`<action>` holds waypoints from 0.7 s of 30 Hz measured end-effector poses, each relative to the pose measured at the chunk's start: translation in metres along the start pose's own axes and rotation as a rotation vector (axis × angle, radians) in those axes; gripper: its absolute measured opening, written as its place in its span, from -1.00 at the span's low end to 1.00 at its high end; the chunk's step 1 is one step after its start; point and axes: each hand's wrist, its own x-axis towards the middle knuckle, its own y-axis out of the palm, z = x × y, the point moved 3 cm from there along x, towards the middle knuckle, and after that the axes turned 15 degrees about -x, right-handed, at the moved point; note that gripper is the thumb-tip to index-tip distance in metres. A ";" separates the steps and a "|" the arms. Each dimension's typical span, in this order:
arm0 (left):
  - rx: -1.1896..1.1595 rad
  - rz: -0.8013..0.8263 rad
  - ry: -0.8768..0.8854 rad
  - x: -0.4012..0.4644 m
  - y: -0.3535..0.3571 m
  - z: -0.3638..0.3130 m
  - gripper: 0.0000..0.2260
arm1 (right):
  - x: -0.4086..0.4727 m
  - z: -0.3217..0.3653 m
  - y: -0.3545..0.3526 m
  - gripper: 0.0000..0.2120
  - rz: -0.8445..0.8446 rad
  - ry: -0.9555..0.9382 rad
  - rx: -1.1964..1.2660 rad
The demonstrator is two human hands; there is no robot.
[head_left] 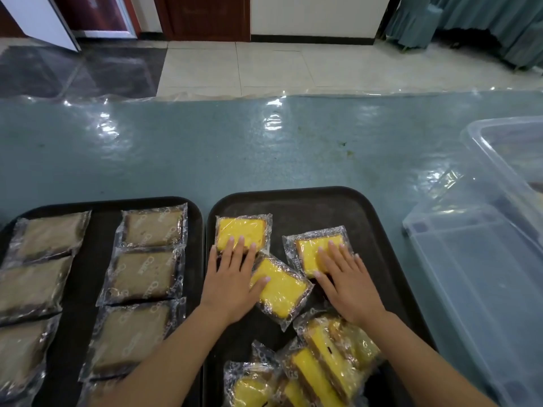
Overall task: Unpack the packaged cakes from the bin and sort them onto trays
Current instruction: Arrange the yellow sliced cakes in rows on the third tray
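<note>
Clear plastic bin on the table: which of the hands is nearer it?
Right. The right hand presses a yellow cake toward the bin; the left hand lies farther away.

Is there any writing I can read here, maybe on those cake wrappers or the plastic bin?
Brown cake wrappers: pale logo printed along the edges, too blurred to read.
Yellow cake wrappers: the same kind of edge print, unreadable.
Clear plastic bin: no writing visible.
Black trays: no writing visible.

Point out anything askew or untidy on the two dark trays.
The left black tray holds brown wrapped cakes in straight columns. On the right black tray, the middle yellow wrapped cake lies turned diagonally, and a heap of yellow packs sits piled at the near edge, some on edge. Left hand and right hand press flat on yellow cakes.
</note>
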 end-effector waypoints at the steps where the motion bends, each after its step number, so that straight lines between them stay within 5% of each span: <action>1: -0.001 0.028 0.002 0.000 0.003 -0.002 -0.22 | -0.001 0.003 0.001 -0.22 0.015 -0.040 0.008; 9: 0.011 0.076 -0.029 0.029 -0.002 -0.013 -0.07 | 0.028 -0.013 0.002 -0.11 0.048 -0.008 -0.019; 14: 0.015 0.045 -0.048 0.047 -0.010 -0.019 -0.24 | 0.054 -0.027 -0.003 -0.05 0.041 0.008 -0.031; 21: 0.013 0.008 -0.019 0.058 0.002 -0.007 -0.21 | 0.079 -0.040 -0.003 -0.17 0.009 -0.012 -0.050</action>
